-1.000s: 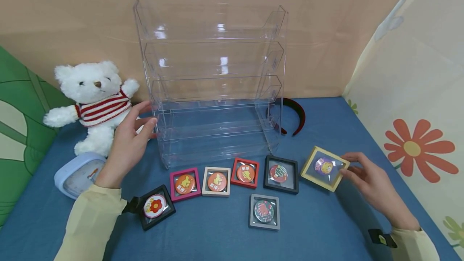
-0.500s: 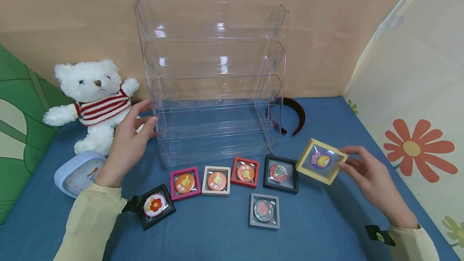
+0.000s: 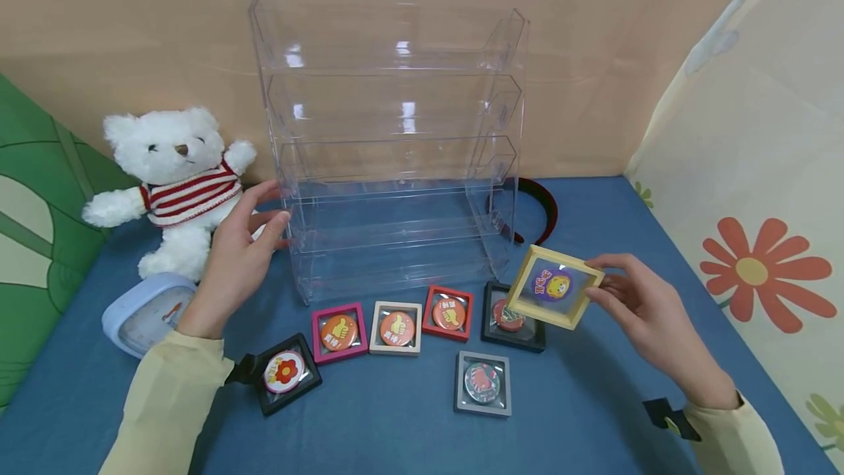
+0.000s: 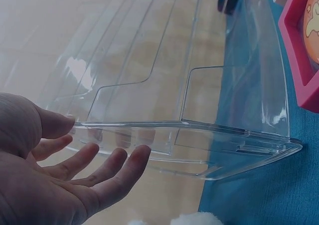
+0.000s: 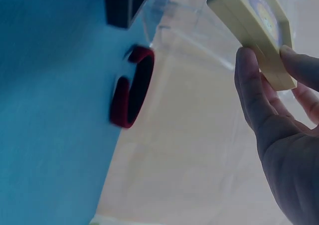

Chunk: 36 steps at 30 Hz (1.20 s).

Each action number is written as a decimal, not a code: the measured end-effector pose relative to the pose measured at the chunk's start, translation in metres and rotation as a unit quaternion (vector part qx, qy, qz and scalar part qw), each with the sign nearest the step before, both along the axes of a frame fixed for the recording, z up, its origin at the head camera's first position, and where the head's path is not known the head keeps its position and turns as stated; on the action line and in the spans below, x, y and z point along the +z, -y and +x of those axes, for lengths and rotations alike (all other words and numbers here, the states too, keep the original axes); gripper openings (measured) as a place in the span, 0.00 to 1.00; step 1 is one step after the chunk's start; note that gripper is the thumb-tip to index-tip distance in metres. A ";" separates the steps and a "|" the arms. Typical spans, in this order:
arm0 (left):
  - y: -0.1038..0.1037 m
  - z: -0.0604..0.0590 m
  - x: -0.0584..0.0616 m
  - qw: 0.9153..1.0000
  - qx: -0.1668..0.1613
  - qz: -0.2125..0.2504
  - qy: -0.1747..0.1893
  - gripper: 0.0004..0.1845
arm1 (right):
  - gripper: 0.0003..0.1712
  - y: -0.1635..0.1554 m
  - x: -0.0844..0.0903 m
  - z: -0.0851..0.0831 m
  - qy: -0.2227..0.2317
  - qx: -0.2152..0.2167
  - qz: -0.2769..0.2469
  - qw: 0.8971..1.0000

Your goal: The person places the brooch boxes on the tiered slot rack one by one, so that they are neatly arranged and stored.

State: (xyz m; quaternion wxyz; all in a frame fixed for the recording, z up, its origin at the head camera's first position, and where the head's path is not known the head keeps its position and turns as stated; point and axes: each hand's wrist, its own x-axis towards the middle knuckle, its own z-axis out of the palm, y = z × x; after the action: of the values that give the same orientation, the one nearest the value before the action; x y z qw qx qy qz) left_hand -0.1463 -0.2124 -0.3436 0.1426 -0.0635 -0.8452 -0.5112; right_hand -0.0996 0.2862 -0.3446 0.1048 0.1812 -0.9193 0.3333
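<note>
My right hand (image 3: 649, 314) pinches a yellow square display frame (image 3: 554, 288) by its right edge, holding it tilted above the cloth. A purple and yellow badge shows inside it. In the right wrist view, thumb and fingers grip the corner of the frame (image 5: 264, 40). My left hand (image 3: 237, 262) rests against the left side of a clear plastic tiered rack (image 3: 395, 218). In the left wrist view its fingers are extended and loose along the rack's side panel (image 4: 199, 135), the thumb at the edge. A black frame (image 3: 511, 339) is partly hidden behind the yellow one.
Several framed badges lie before the rack: black (image 3: 288, 374), magenta (image 3: 339, 332), cream (image 3: 395, 328), red (image 3: 448, 312), grey (image 3: 483, 384). At left are a white teddy bear (image 3: 187, 174) and a pale blue clock (image 3: 141, 314). A dark red headband (image 3: 543, 211) lies right of the rack.
My right hand has lifted the yellow frame and carried it leftward, so it now overlaps the black frame in the head view. The left hand stays at the rack's side.
</note>
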 end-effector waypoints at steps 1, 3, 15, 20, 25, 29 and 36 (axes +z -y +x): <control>0.000 0.000 0.000 1.000 -0.001 0.001 -0.001 0.28 | 0.24 0.004 0.001 0.000 -0.005 0.005 0.002 1.000; 0.000 0.000 0.000 1.000 -0.001 0.002 -0.002 0.28 | 0.25 0.010 0.003 -0.002 -0.017 0.018 0.005 1.000; -0.001 0.002 0.003 1.000 -0.008 0.007 -0.002 0.27 | 0.28 0.045 0.017 -0.016 -0.055 0.070 0.008 0.996; -0.001 0.001 0.003 1.000 -0.011 0.009 -0.002 0.28 | 0.28 0.058 0.019 -0.023 -0.060 0.084 0.001 0.995; -0.001 0.001 0.004 1.000 -0.012 0.007 -0.005 0.28 | 0.27 0.069 0.019 -0.029 -0.064 0.087 0.001 0.994; 0.000 0.002 0.004 1.000 -0.012 0.005 -0.006 0.28 | 0.26 0.077 0.021 -0.034 -0.065 0.095 -0.006 0.993; 0.000 0.002 0.004 1.000 -0.012 0.006 -0.005 0.28 | 0.26 0.090 0.025 -0.042 -0.067 0.120 -0.021 0.990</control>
State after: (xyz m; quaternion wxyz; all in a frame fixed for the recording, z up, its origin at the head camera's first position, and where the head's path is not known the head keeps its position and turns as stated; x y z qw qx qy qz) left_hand -0.1442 -0.2122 -0.3400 0.1410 -0.0748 -0.8407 -0.5174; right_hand -0.1412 0.1959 -0.3192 0.1293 0.3097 -0.8745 0.3502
